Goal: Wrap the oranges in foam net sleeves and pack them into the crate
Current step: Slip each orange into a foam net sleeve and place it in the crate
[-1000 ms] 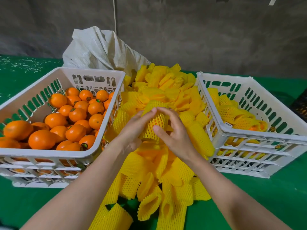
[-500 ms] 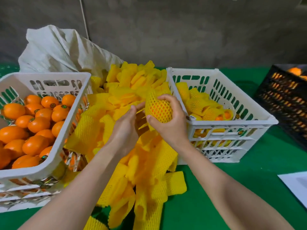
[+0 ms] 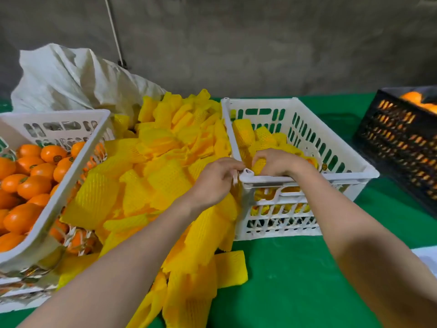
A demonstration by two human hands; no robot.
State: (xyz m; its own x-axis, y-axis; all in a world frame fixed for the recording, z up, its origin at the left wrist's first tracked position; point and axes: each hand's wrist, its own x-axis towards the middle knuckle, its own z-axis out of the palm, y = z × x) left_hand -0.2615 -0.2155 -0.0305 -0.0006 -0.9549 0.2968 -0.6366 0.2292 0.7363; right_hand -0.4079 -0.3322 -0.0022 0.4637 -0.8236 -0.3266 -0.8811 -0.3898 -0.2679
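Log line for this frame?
phase: packing | right grip: holds wrapped orange inside white crate | left grip: by crate corner, hold unclear | sleeve pile: beside crate

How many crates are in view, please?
3: a white crate of bare oranges at the left, a second white crate right of centre, a black crate far right; others may lie out of frame.

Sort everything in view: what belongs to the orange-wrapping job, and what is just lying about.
Job: bare oranges in the left crate, foam net sleeves, right white crate, wrapped orange in the right hand.
Lying about: white sack, black crate, paper sheet.
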